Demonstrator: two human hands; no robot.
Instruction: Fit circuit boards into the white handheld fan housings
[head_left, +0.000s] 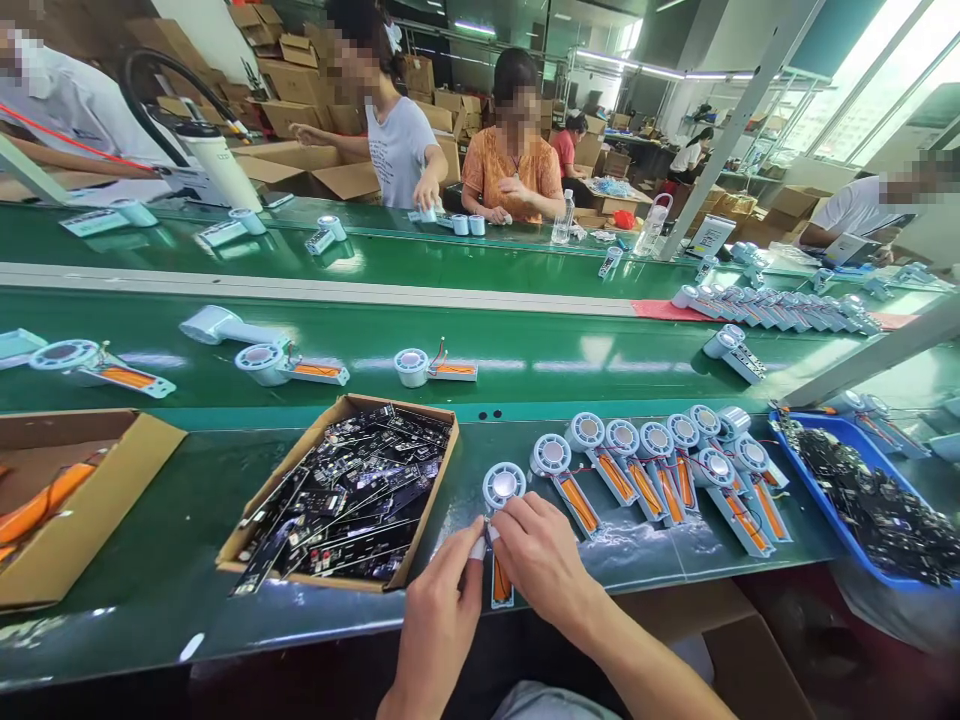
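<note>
A light-blue handheld fan with a round grille lies on the table in front of me, its open handle towards me showing an orange part inside. At the neck of this fan my left hand is closed in a pinch, with something white on the thumb tip. My right hand pinches at the same spot, fingertips almost meeting the left ones, and covers part of the handle. Whatever is between the fingers is hidden. Just right of my hands lie several similar open fans with orange insides and red wires.
A cardboard tray of black circuit boards stands left of my hands, a blue bin of boards at right. Another cardboard box holds orange parts. Beyond, a green conveyor belt carries fan bodies; several people sit across it.
</note>
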